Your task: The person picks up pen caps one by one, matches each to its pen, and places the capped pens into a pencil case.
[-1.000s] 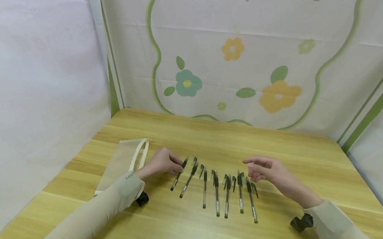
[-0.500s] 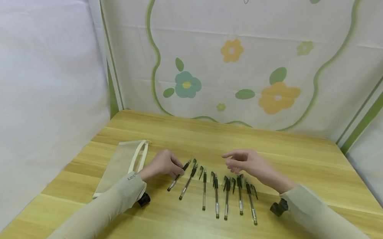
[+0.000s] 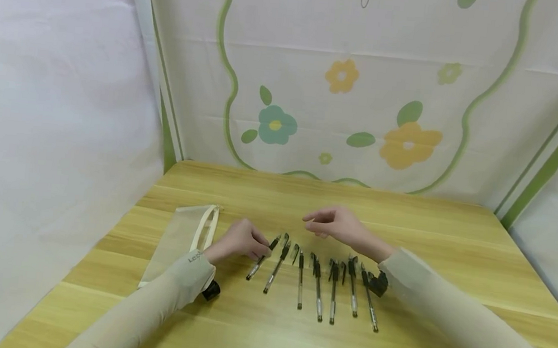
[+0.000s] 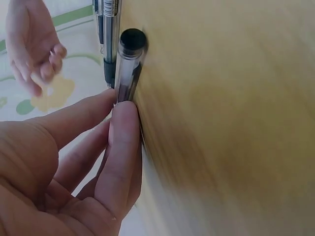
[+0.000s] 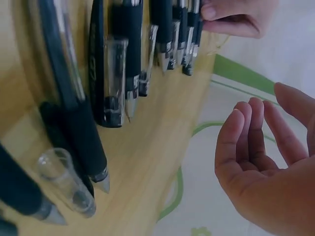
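The pouch [image 3: 174, 239] lay flat on the worktop [image 3: 244, 327], its contents indiscernible. Near it, the left grip [image 3: 241, 239] pinched the leftmost pen [image 4: 129, 71]; the right grip [image 3: 338, 225], loosely curved and empty, hung beyond the other pens [image 3: 318, 291].

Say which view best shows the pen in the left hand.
The left wrist view: it shows the pen close up, its black end clear beyond the fingers. The head view shows it small, partly covered by the left hand. In the right wrist view, it is hard to tell from the other pens.
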A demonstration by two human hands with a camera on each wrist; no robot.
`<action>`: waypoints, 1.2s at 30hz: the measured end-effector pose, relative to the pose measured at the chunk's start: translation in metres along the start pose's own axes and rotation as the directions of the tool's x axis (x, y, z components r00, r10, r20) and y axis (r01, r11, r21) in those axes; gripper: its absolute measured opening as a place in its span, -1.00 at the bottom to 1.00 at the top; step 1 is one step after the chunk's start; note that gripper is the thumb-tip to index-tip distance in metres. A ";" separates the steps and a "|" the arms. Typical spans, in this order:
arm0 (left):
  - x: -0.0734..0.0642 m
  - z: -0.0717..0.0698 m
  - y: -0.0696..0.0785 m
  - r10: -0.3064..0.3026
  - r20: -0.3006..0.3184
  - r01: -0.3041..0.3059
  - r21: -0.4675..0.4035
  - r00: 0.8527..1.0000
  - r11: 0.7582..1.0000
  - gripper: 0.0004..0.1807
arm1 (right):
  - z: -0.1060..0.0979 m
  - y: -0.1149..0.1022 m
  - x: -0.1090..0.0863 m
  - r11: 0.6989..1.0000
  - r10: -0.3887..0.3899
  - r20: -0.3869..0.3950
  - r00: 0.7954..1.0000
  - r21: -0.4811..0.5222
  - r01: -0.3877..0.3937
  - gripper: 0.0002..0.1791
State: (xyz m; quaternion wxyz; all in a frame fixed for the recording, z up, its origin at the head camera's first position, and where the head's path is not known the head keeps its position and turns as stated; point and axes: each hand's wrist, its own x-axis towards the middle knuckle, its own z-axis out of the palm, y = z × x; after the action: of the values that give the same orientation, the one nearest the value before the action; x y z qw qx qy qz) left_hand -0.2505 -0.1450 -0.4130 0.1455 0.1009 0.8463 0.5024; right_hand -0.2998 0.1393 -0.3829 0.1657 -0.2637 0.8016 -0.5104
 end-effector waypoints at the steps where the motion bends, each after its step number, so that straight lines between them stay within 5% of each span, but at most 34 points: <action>1: 0.000 0.001 0.000 0.004 0.001 -0.004 0.006 1.000 1.000 -0.85 | 0.001 0.001 0.005 1.000 -0.004 0.007 1.000 -0.008 0.004 -0.63; 9: 0.003 0.007 0.003 -0.005 -0.005 0.006 0.179 1.000 0.984 -0.97 | 0.004 0.013 0.031 0.998 -0.014 0.066 0.998 -0.060 0.018 -0.68; 13: 0.002 0.005 0.002 0.008 -0.010 -0.006 0.192 1.000 0.981 -0.96 | 0.003 0.017 0.039 0.996 -0.028 0.082 0.996 -0.076 0.034 -0.70; 26: -0.009 -0.013 0.006 0.011 0.001 -0.011 -0.063 1.000 0.998 -0.85 | -0.005 0.027 0.055 0.999 -0.014 0.171 0.985 -0.042 0.022 -0.62; 36: -0.024 -0.017 -0.001 0.004 -0.045 -0.017 -0.286 0.999 0.958 -0.72 | -0.008 0.029 0.062 0.998 0.050 0.237 0.970 -0.060 -0.037 -0.63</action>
State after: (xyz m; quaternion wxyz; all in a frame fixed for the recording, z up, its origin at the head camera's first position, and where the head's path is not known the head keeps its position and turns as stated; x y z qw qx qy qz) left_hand -0.2337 -0.1676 -0.4028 0.1372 0.0723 0.7671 0.6225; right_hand -0.3609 0.1181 -0.4054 0.2645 -0.3098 0.7953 -0.4490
